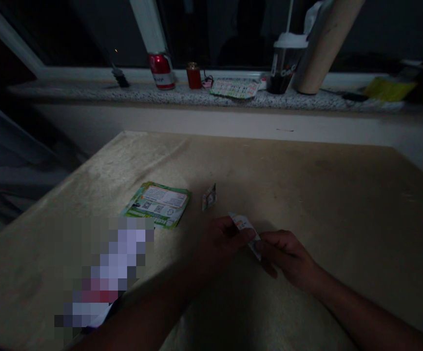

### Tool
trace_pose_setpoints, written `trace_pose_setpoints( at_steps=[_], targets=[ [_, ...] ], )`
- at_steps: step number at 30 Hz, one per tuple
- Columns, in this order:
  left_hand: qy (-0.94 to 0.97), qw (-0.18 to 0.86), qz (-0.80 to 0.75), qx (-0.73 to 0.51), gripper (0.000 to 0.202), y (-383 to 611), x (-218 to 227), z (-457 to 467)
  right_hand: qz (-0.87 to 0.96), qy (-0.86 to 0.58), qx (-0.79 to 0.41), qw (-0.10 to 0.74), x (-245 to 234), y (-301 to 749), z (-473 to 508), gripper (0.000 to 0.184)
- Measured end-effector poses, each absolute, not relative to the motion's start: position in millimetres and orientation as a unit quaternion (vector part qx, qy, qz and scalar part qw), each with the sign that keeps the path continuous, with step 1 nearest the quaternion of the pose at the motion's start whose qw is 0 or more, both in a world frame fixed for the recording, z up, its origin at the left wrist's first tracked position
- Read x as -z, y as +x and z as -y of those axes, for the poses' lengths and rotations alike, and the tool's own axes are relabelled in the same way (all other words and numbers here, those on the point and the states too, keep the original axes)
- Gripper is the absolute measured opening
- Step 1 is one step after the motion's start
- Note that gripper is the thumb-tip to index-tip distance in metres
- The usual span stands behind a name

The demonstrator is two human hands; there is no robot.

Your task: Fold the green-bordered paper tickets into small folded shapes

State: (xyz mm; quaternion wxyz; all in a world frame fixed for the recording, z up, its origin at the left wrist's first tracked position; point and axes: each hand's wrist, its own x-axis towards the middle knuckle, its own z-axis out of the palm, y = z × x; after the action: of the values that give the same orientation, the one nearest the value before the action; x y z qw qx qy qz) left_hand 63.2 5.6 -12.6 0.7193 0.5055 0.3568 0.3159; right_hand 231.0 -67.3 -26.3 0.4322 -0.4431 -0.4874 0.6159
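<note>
Both my hands meet over the beige table [306, 195] and pinch one small white printed packet [247, 230]. My left hand [221, 241] grips its upper end with closed fingers. My right hand [288, 256] holds its lower end, fingers curled. A second small packet [209, 196] stands on edge just beyond my left hand. A green and white printed leaflet [158, 204] lies flat to the left of it.
A blurred-out object [105, 273] lies at the near left of the table. On the stone windowsill [87, 90] behind stand a red can [161, 71], a small red container [194, 75], a printed sheet [235, 87], a lidded cup with a straw [286, 63] and a cardboard tube [328, 44].
</note>
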Motion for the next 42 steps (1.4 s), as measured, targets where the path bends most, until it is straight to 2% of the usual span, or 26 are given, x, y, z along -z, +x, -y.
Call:
trace_pose_setpoints(
  at_steps=[9,13,15,16,19,23,28,35,42],
  targets=[
    [0.485,0.741,-0.329,-0.326,0.023,61,25,-6,0.444,-0.434,-0.631,0.466,28,238,69,0.041],
    [0.619,0.630,-0.285,-0.372,0.045,56,19,-9,0.431,-0.425,-0.636,0.478,28,242,69,0.043],
    [0.711,0.553,-0.250,-0.355,0.038,54,13,-9,0.430,-0.420,-0.634,0.486,29,243,69,0.043],
    [0.735,0.531,-0.241,-0.347,0.027,54,10,-8,0.430,-0.417,-0.631,0.493,30,243,69,0.044],
    [0.741,0.530,-0.294,-0.287,0.018,55,6,-5,0.435,-0.413,-0.607,0.522,33,242,70,0.051],
    [0.725,0.540,-0.353,-0.242,0.020,58,8,-1,0.457,-0.419,-0.562,0.547,32,239,71,0.059],
    [0.723,0.550,-0.356,-0.222,0.023,59,6,2,0.484,-0.483,-0.495,0.536,29,237,73,0.037],
    [0.717,0.573,-0.316,-0.240,0.025,55,12,-1,0.506,-0.514,-0.450,0.527,29,236,73,0.040],
    [0.683,0.600,-0.340,-0.241,0.027,56,14,-1,0.543,-0.520,-0.407,0.519,26,236,73,0.033]
  ],
)
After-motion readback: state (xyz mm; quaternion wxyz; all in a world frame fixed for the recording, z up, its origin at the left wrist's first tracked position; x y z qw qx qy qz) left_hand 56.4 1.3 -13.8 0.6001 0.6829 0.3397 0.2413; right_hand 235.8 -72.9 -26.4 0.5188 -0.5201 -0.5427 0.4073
